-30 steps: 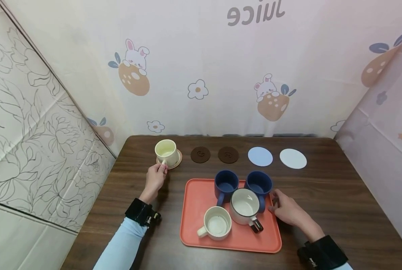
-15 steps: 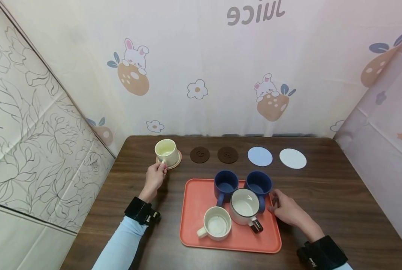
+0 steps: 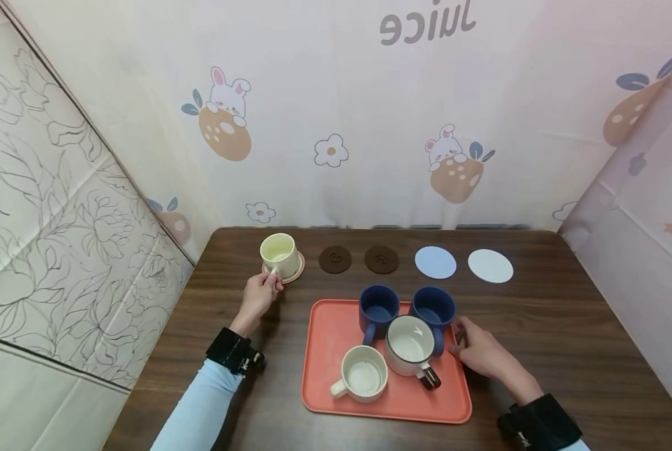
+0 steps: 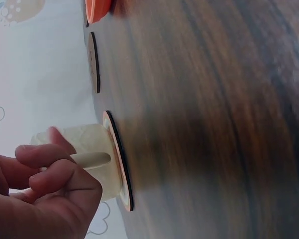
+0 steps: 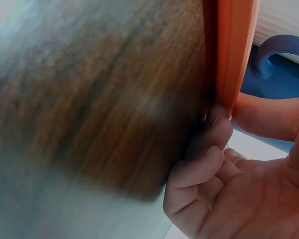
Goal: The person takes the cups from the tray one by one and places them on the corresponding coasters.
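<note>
A pale yellow mug (image 3: 277, 255) stands upright on a round coaster (image 3: 300, 268) at the table's back left. My left hand (image 3: 259, 295) pinches the mug's handle (image 4: 93, 159), which points toward me. In the left wrist view the fingers curl about that handle, and the mug's base sits on the coaster. My right hand (image 3: 482, 352) grips the right edge of an orange-red tray (image 3: 325, 326), thumb on top and fingers at the underside. On the tray are two dark blue mugs (image 3: 379, 307), a white mug (image 3: 410, 341) with a black-tipped handle, and a cream mug (image 3: 364, 374).
Along the table's back lie two dark brown round coasters (image 3: 335, 259), a pale blue disc (image 3: 435, 262) and a white disc (image 3: 490, 266). A printed curtain (image 3: 369, 181) hangs behind the wooden table (image 3: 561, 326). A patterned panel (image 3: 87, 207) borders its left side.
The left wrist has shifted very slightly left, with the fingers still at the mug's handle. The mug, the tray and the right hand have stayed in place.
</note>
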### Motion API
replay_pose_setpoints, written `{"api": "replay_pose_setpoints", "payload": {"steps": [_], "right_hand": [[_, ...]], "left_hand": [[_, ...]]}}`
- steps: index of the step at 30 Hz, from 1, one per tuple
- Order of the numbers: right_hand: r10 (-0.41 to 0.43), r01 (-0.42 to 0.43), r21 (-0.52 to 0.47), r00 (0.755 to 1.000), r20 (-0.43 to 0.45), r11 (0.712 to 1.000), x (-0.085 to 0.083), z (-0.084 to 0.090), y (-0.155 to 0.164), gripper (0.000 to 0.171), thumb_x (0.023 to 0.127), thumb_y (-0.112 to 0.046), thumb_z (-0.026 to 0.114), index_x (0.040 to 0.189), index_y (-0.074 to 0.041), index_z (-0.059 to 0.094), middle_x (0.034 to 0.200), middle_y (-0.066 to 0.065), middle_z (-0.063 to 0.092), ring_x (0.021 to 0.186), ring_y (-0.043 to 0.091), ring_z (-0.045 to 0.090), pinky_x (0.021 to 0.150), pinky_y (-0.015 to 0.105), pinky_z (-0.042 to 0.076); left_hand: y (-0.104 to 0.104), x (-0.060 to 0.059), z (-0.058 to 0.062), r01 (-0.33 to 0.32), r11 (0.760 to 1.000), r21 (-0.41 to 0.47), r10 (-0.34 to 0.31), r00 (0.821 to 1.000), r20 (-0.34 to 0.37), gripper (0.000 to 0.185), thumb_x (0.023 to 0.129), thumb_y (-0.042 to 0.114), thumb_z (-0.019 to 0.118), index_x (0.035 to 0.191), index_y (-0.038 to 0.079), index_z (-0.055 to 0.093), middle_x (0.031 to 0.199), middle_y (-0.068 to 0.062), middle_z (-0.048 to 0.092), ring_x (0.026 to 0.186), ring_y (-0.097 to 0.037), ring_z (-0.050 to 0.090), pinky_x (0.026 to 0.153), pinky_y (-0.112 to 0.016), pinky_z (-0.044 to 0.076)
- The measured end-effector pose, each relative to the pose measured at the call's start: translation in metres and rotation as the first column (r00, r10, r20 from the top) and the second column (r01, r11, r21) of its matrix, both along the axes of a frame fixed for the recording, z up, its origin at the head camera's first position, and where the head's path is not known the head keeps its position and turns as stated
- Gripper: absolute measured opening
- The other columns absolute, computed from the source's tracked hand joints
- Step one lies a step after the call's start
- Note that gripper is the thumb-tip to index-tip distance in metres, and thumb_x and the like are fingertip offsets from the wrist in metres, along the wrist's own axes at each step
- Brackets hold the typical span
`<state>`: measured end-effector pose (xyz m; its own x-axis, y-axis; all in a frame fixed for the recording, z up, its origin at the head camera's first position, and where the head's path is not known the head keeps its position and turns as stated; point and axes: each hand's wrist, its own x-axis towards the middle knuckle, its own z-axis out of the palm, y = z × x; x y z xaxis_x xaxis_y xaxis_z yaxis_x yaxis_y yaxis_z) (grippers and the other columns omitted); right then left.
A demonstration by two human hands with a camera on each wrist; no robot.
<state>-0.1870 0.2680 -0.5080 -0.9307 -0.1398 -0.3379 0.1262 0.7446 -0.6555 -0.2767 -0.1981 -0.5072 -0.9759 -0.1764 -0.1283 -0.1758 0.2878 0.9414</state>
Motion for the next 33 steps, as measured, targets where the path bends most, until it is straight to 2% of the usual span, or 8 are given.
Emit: {"api": "replay_pose_setpoints", "payload": {"steps": [6, 12, 16, 20, 22, 24, 27, 33], "right_hand": [[0.002, -0.002, 0.005, 1.0, -0.006, 1.0, -0.001, -0.001, 0.0, 0.041, 0.096, -0.001, 0.068, 0.131, 0.01, 0.05, 0.086, 0.009, 0.057, 0.075, 0.024, 0.054, 0.066, 0.038, 0.047], [-0.004, 0.004, 0.002, 1.0, -0.002, 1.0, 0.0, -0.003, 0.001, 0.039, 0.095, 0.0, 0.068, 0.129, 0.01, 0.051, 0.086, 0.009, 0.057, 0.075, 0.024, 0.055, 0.066, 0.039, 0.047], [-0.003, 0.003, 0.001, 1.0, -0.003, 1.0, 0.0, -0.002, 0.001, 0.042, 0.094, 0.001, 0.069, 0.131, 0.01, 0.05, 0.087, 0.009, 0.057, 0.076, 0.023, 0.055, 0.068, 0.039, 0.048], [-0.002, 0.002, 0.004, 1.0, -0.004, 1.0, -0.001, 0.0, 0.002, 0.042, 0.095, 0.001, 0.069, 0.131, 0.01, 0.05, 0.088, 0.009, 0.058, 0.076, 0.023, 0.055, 0.068, 0.039, 0.049], [-0.003, 0.003, 0.004, 1.0, -0.006, 1.0, 0.0, 0.001, 0.002, 0.04, 0.095, 0.0, 0.069, 0.129, 0.01, 0.051, 0.087, 0.009, 0.057, 0.076, 0.023, 0.055, 0.067, 0.039, 0.048], [-0.004, 0.004, 0.003, 1.0, -0.006, 1.0, 0.0, 0.001, 0.003, 0.038, 0.096, -0.001, 0.069, 0.128, 0.009, 0.051, 0.086, 0.009, 0.057, 0.075, 0.024, 0.055, 0.066, 0.039, 0.048], [-0.002, 0.002, 0.001, 1.0, -0.011, 1.0, 0.001, 0.001, 0.003, 0.039, 0.096, -0.001, 0.069, 0.129, 0.01, 0.051, 0.085, 0.009, 0.057, 0.074, 0.024, 0.055, 0.066, 0.039, 0.047], [0.0, 0.0, -0.002, 1.0, -0.015, 1.0, 0.001, -0.001, 0.001, 0.044, 0.094, 0.001, 0.07, 0.132, 0.011, 0.05, 0.086, 0.009, 0.058, 0.076, 0.023, 0.055, 0.068, 0.039, 0.048]], "left_hand": [[-0.003, 0.0, 0.002, 0.029, 0.999, 0.034, -0.03, 0.999, 0.013, 0.034, 0.114, 0.013, 0.045, 0.111, -0.011, 0.068, 0.097, -0.025, 0.072, 0.065, -0.01, 0.047, 0.057, -0.021, 0.035], [-0.013, 0.002, 0.003, 0.057, 0.997, 0.057, -0.06, 0.997, 0.05, 0.038, 0.114, 0.021, 0.048, 0.117, -0.011, 0.068, 0.099, -0.021, 0.073, 0.06, -0.011, 0.049, 0.056, -0.022, 0.037], [-0.021, 0.01, 0.015, 0.012, 0.996, -0.092, -0.009, 1.0, 0.026, 0.038, 0.112, 0.024, 0.052, 0.125, -0.008, 0.068, 0.101, -0.015, 0.071, 0.072, -0.017, 0.059, 0.066, -0.027, 0.045], [-0.013, 0.023, 0.043, -0.088, 0.946, -0.313, 0.051, 0.991, -0.125, 0.029, 0.107, 0.025, 0.061, 0.116, -0.001, 0.072, 0.102, -0.015, 0.072, 0.091, -0.028, 0.065, 0.077, -0.039, 0.048], [0.001, 0.031, 0.056, -0.074, 0.93, -0.361, 0.004, 0.982, -0.19, 0.024, 0.105, 0.023, 0.066, 0.107, 0.0, 0.075, 0.097, -0.014, 0.073, 0.091, -0.029, 0.066, 0.078, -0.041, 0.048], [0.02, 0.041, 0.062, 0.026, 0.928, -0.372, -0.11, 0.972, -0.207, 0.02, 0.103, 0.02, 0.069, 0.101, 0.002, 0.077, 0.09, -0.009, 0.074, 0.083, -0.024, 0.066, 0.074, -0.039, 0.049], [0.049, 0.055, 0.058, 0.261, 0.894, -0.363, -0.337, 0.927, -0.162, 0.017, 0.102, 0.017, 0.071, 0.097, 0.003, 0.079, 0.084, -0.004, 0.074, 0.074, -0.017, 0.062, 0.068, -0.035, 0.049], [0.094, 0.073, 0.036, 0.631, 0.735, -0.248, -0.654, 0.756, -0.016, 0.017, 0.103, 0.02, 0.07, 0.102, 0.009, 0.082, 0.089, 0.0, 0.076, 0.083, -0.012, 0.061, 0.075, -0.031, 0.049]]}}
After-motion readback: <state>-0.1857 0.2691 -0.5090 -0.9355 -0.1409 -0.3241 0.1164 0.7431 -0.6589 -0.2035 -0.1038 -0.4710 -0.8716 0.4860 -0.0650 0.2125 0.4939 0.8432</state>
